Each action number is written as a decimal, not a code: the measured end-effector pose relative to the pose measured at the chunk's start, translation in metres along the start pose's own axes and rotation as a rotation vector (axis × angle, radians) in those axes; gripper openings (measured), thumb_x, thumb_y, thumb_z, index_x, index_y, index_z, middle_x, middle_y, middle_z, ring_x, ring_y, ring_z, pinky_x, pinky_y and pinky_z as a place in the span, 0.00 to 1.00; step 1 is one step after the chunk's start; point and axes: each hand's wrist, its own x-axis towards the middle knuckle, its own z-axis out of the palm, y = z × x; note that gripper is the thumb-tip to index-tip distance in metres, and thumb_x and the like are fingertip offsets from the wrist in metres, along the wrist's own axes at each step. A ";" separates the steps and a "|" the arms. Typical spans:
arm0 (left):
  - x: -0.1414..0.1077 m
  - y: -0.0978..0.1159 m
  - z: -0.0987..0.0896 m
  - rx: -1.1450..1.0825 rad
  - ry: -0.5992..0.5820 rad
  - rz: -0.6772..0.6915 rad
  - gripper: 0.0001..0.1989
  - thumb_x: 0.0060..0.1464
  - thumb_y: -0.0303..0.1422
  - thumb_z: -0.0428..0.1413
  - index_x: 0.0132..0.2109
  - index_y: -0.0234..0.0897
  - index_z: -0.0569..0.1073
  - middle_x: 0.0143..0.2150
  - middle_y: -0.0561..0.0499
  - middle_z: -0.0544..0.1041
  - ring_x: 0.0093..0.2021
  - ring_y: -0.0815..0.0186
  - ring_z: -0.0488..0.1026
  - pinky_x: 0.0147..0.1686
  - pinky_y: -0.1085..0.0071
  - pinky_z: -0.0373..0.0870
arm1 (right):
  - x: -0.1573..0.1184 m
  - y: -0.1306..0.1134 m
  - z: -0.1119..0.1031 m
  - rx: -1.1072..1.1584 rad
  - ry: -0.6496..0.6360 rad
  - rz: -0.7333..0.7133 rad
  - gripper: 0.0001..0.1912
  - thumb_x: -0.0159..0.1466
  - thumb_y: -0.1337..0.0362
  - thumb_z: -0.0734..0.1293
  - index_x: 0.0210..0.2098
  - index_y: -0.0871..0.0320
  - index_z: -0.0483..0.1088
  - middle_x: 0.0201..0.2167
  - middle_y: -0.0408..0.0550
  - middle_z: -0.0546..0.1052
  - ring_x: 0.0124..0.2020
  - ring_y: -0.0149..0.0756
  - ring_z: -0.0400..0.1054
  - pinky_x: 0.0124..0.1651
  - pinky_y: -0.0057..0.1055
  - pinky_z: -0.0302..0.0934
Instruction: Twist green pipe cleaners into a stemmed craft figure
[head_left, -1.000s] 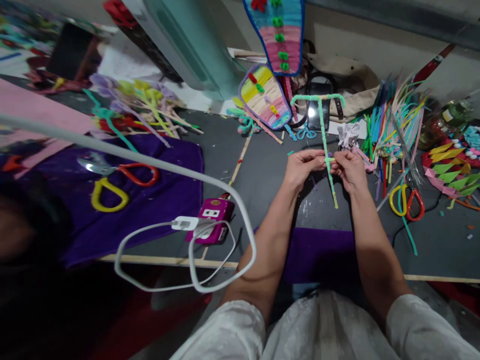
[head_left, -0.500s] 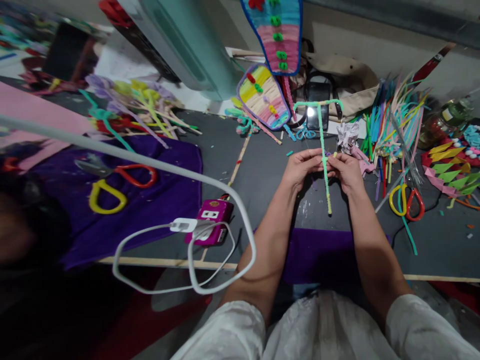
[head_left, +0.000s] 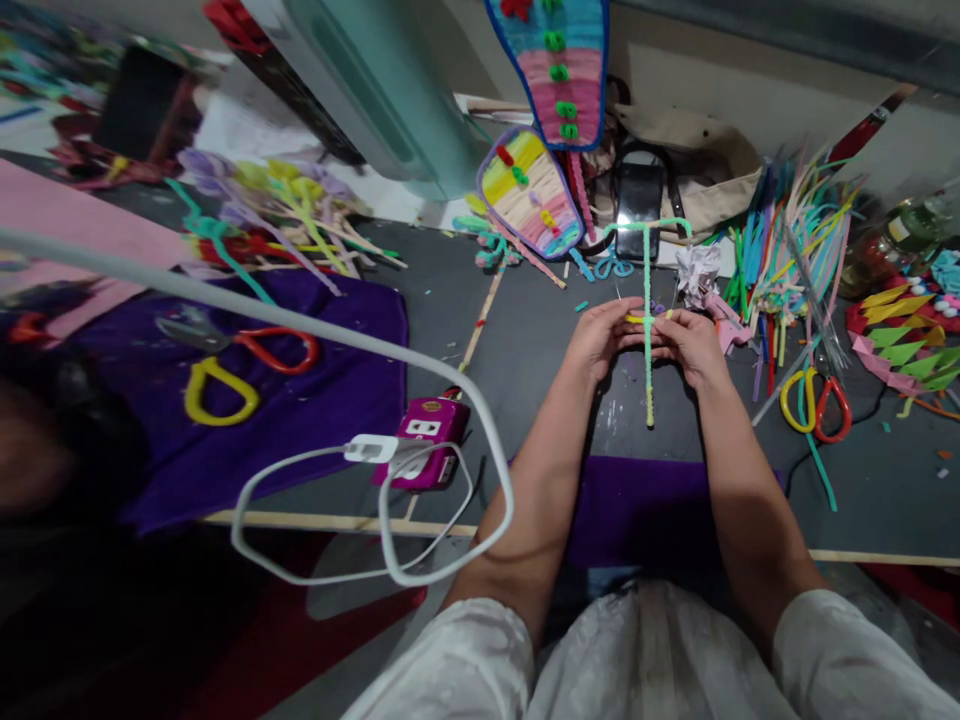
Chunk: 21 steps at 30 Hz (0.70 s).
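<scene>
A green T-shaped pipe-cleaner frame (head_left: 649,375) stands upright between my two hands, its crossbar at the top and its stem reaching down past my fingers. My left hand (head_left: 604,335) is closed in a pinch at the left of the stem, with a short yellow piece showing by its fingertips. From the right, my right hand (head_left: 686,340) pinches the frame where a small crosspiece meets the stem. Thin wires or threads run near both hands. Behind the frame lie a black phone (head_left: 637,195) and blue small scissors (head_left: 613,265).
Red-and-yellow scissors (head_left: 814,402) and bundled pipe cleaners (head_left: 802,240) lie at right. At left are a purple cloth (head_left: 330,400), other scissors (head_left: 217,390) and a magenta power strip (head_left: 431,440). A white cable (head_left: 450,375) crosses the view. Decorated fuzzy panels (head_left: 531,190) stand behind.
The green frame has turned slightly, so its stem is now more nearly vertical and its crossbar lower and a little to the right. More of the yellow piece shows at my left fingertips.
</scene>
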 end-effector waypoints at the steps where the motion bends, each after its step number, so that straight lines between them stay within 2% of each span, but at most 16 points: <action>1: 0.001 0.000 0.000 0.000 0.023 0.013 0.13 0.52 0.35 0.63 0.43 0.33 0.78 0.34 0.47 0.82 0.29 0.67 0.78 0.33 0.70 0.78 | 0.000 0.000 -0.001 -0.005 -0.010 0.005 0.14 0.49 0.62 0.78 0.27 0.58 0.70 0.20 0.40 0.76 0.21 0.28 0.72 0.21 0.22 0.69; 4: 0.001 0.000 -0.001 0.037 0.094 0.082 0.20 0.50 0.34 0.65 0.51 0.34 0.75 0.34 0.50 0.82 0.30 0.69 0.78 0.31 0.74 0.76 | -0.001 0.002 0.000 -0.003 -0.055 0.015 0.14 0.50 0.61 0.77 0.29 0.58 0.70 0.22 0.40 0.77 0.23 0.29 0.74 0.24 0.22 0.69; 7: -0.001 0.001 -0.001 0.079 0.100 0.124 0.27 0.47 0.33 0.67 0.56 0.37 0.73 0.35 0.51 0.83 0.31 0.69 0.79 0.32 0.76 0.76 | -0.002 0.005 0.005 0.036 -0.067 0.003 0.16 0.49 0.59 0.78 0.31 0.57 0.71 0.23 0.39 0.78 0.25 0.28 0.74 0.26 0.23 0.69; 12: 0.000 0.003 -0.003 0.077 0.080 0.174 0.23 0.48 0.37 0.67 0.51 0.39 0.76 0.38 0.50 0.82 0.35 0.68 0.79 0.33 0.75 0.76 | -0.002 0.008 0.010 0.038 -0.042 -0.013 0.20 0.43 0.58 0.81 0.31 0.57 0.73 0.24 0.38 0.78 0.25 0.27 0.73 0.26 0.22 0.68; 17: 0.003 0.012 -0.011 0.030 0.188 0.247 0.19 0.47 0.38 0.68 0.47 0.40 0.78 0.37 0.51 0.82 0.32 0.71 0.77 0.33 0.77 0.76 | -0.004 0.006 0.010 0.039 -0.025 0.033 0.20 0.41 0.60 0.80 0.31 0.57 0.73 0.21 0.36 0.75 0.24 0.28 0.73 0.25 0.22 0.67; 21: 0.003 0.016 -0.014 0.001 0.210 0.274 0.20 0.43 0.36 0.70 0.45 0.40 0.79 0.35 0.52 0.81 0.29 0.72 0.76 0.31 0.76 0.76 | -0.007 0.003 0.013 0.040 -0.032 0.042 0.21 0.40 0.60 0.80 0.31 0.57 0.73 0.21 0.36 0.75 0.23 0.28 0.73 0.24 0.22 0.66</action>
